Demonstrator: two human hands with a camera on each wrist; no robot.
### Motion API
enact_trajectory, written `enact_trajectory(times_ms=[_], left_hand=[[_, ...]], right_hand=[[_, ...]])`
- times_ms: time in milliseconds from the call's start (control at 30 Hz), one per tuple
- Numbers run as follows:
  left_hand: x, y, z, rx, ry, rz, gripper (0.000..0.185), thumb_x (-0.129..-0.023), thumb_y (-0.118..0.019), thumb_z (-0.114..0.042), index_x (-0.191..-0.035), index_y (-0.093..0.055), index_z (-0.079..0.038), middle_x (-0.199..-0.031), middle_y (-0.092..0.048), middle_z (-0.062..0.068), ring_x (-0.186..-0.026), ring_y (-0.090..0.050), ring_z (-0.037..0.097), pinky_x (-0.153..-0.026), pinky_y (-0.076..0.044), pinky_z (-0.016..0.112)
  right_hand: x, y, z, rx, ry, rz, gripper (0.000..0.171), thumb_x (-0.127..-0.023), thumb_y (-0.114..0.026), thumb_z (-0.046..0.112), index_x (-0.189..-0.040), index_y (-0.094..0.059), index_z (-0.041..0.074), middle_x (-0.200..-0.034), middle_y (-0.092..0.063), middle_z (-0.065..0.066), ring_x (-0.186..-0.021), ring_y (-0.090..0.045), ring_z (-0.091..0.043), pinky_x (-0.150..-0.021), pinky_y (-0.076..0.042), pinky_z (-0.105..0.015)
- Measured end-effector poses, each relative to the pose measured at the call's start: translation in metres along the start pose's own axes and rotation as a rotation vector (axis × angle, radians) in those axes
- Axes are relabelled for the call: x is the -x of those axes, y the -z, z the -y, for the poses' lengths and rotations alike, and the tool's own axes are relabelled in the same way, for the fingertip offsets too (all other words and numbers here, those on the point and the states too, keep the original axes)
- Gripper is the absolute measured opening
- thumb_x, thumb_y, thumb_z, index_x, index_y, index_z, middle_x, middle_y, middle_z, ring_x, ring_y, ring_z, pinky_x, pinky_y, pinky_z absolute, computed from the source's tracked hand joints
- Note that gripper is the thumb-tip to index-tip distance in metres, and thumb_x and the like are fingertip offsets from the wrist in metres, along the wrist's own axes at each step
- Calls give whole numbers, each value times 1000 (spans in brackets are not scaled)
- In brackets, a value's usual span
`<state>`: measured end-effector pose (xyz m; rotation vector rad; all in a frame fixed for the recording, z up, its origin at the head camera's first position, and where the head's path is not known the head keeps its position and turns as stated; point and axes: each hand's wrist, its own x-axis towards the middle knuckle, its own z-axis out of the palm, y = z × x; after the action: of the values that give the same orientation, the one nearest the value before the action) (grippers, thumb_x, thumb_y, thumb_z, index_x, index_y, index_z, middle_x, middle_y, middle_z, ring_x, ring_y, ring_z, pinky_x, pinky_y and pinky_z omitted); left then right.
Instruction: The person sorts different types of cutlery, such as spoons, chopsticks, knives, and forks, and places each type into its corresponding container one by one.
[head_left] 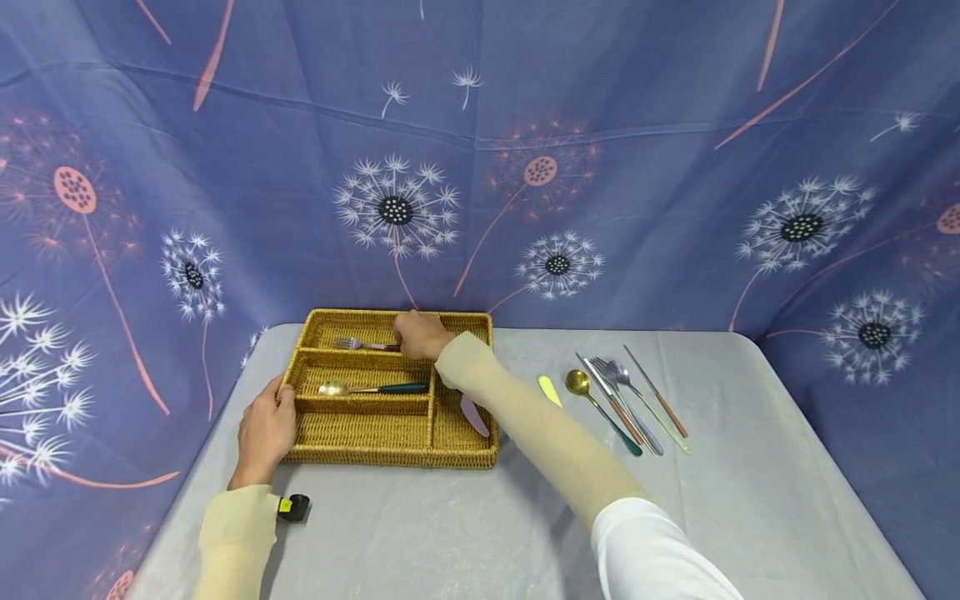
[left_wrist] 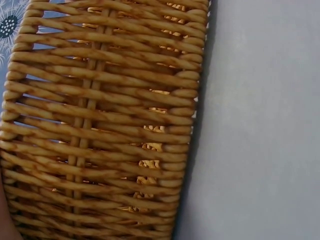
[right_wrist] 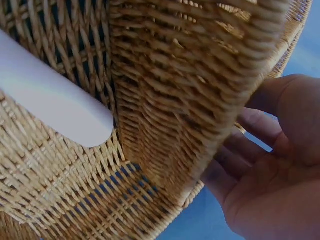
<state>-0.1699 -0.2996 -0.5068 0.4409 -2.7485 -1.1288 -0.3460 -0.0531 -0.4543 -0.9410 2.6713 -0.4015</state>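
Nearest to us, our left hand [head_left: 266,433] rests against the left wall of the wicker tray [head_left: 360,454], fingers curled loosely over its near-left corner, steadying it; the left wrist view shows only the woven side close up and grey table [left_wrist: 265,125] beside it. We should keep that brace light but firm, so the tray does not slide while the other hand works. Further out, our right hand [head_left: 422,333] reaches across the tray into the far compartment, fingertips pinching the handle end of a fork [head_left: 352,342] that lies lengthways there, tines pointing away to the hand's left. We judge that it goes best if the fork lies flat along the floor of the slot, parallel to the walls, with the grip opening only once the handle is down. Just nearer than that hand, a gold spoon [head_left: 360,388] with a dark handle lies in the middle compartment, and a pale knife [head_left: 474,415] lies in the short slot under the forearm. Off to the right of the hand, well apart, more cutlery [head_left: 622,400] lies on the table.
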Motion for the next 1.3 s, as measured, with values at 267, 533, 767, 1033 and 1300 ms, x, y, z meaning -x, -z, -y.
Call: enact_trajectory(times_ms=[267, 533, 767, 1033, 1300], left_hand=[[1, 1, -1, 2, 13, 24, 65, -116, -20, -39, -168, -33, -3, -162, -42, 34, -141, -43, 63, -113, -35, 76], [1, 5, 0, -10, 26, 27, 64, -116, -20, -38, -168, -34, -2, -161, -42, 35, -139, -43, 64, -112, -35, 77], [1, 2, -3, 0, 17, 23, 64, -116, -21, -37, -167, -34, -2, -161, -42, 35, -140, -43, 64, -112, -34, 77], [1, 1, -4, 3, 14, 20, 65, -116, -20, -39, -168, -33, -2, -161, -42, 35, -139, -43, 63, -113, -35, 77], [1, 0, -2, 3, 6, 8, 64, -116, -21, -37, -167, -34, -1, -161, -43, 35, -140, -44, 62, -113, -35, 76]], right_hand=[[16, 7, -5, -41, 43, -6, 19, -108, -62, 9, -114, -80, 4, -130, -74, -11, -66, -42, -7, -63, -36, -26], [36, 13, 0, -64, 88, -53, 29, -109, -58, 8, -131, -77, 6, -130, -75, -10, -52, -40, -6, -55, -34, -24], [44, 15, -5, -80, 92, -79, 29, -109, -60, 9, -133, -76, 6, -134, -74, -8, -65, -59, -7, -59, -43, -25], [52, 15, -7, -86, 115, -116, 29, -109, -63, 12, -133, -75, 4, -133, -74, -9, -97, -72, -18, -70, -55, -28], [83, 16, -13, -96, 125, -187, 33, -108, -66, 18, -140, -69, 7, -138, -68, -9, -119, -69, -24, -89, -60, -36]])
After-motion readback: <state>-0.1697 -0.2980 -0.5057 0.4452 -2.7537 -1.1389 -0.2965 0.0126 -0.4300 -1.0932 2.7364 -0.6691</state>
